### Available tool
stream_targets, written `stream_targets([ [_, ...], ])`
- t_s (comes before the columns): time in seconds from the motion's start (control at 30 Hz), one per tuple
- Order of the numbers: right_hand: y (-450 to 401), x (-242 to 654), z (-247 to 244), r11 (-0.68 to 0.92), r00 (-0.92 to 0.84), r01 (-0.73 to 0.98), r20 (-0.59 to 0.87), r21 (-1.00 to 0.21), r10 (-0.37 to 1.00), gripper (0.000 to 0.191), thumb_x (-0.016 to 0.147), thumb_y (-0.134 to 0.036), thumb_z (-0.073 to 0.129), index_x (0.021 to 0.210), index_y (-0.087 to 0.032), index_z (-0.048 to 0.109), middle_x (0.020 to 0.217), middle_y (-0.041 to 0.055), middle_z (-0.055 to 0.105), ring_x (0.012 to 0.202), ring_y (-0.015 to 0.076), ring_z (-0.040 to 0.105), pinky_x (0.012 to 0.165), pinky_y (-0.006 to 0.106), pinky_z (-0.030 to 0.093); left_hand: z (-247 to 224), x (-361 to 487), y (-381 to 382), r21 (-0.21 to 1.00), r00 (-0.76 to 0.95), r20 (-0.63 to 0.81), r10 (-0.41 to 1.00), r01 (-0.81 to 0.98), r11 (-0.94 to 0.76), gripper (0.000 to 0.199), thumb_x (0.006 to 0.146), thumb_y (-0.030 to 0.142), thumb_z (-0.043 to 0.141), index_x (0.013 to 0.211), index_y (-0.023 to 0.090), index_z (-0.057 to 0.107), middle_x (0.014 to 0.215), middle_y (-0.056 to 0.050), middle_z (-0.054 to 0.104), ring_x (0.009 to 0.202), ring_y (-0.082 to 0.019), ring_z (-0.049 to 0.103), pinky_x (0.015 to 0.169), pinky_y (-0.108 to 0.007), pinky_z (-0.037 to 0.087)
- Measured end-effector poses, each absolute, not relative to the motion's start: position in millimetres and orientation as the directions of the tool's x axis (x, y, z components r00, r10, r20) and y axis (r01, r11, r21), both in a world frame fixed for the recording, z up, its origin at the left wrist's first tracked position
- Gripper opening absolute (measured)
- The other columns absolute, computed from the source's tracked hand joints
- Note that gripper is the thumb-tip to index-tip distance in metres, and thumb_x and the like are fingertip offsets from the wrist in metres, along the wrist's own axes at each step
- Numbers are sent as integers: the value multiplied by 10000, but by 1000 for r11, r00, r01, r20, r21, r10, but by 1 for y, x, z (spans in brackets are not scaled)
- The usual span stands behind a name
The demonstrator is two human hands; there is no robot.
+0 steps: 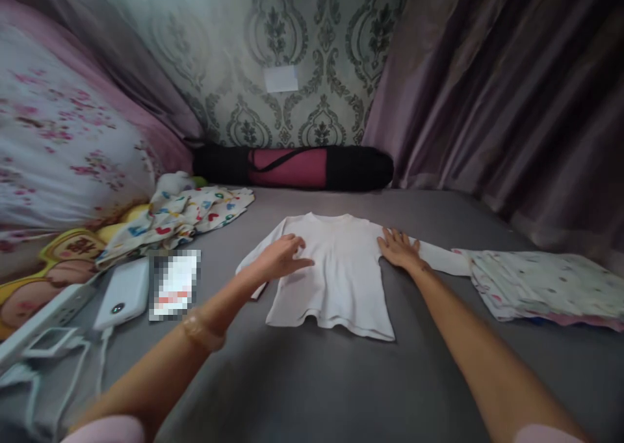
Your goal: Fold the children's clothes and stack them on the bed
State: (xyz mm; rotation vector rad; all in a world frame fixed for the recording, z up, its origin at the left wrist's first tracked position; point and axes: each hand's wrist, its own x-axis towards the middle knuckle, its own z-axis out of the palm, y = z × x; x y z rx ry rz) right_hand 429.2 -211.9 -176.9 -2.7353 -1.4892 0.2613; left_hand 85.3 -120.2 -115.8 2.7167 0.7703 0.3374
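A small white long-sleeved shirt (336,267) lies spread on the grey sheet, neck away from me and hem towards me. Over its left side is my left hand (285,257), fingers apart and slightly curled, with no cloth gripped; whether it touches the shirt I cannot tell. My right hand (400,248) rests flat with spread fingers on the shirt's right shoulder and upper sleeve. That sleeve stretches out to the right, its end meeting a stack of folded clothes (546,283). The left sleeve angles down, partly hidden behind my left wrist.
On the left lie a white power bank (124,293) with a cable, a power strip (53,313), a blurred-out flat item (175,283) and a patterned cloth (195,212). A black and pink long bag (287,168) lies along the back wall. Curtains (463,72) hang at the right.
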Motion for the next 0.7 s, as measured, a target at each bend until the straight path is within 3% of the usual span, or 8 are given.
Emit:
stream_targets([
  [0.17,-207,433,-166,-566,528,804,-217,-184,821,682,947,-573,148,1520,-208,211,1592,115,120,1441,350,99,1104,626,80,-116,-9,-151,342,816,5,577,541,-768,440,824,548,589,1061,180,553,996,-80,588,860,-208,572,746,-301,448],
  [0.33,-206,425,-152,-581,568,784,-124,-218,814,663,966,-521,168,1490,-129,271,1561,196,182,1430,343,160,1097,600,157,-135,-25,-149,444,791,20,611,540,-715,361,843,452,571,1080,181,562,1099,-106,579,975,-220,559,845,-321,445],
  [0.53,-211,416,-138,-518,520,831,-46,-202,853,606,947,-468,293,1443,-125,349,1509,175,324,1370,332,318,1079,565,268,-137,-23,-140,471,773,33,633,547,-692,196,771,279,525,884,153,624,908,-81,631,749,-172,576,719,-286,437],
  [0.7,-194,409,-133,-454,479,855,43,-250,877,546,937,-416,354,1389,-121,439,1445,178,431,1317,312,412,1057,456,352,-107,-32,-111,677,568,-20,823,613,-407,306,735,372,464,822,154,660,657,-9,582,621,-155,536,565,-248,387],
])
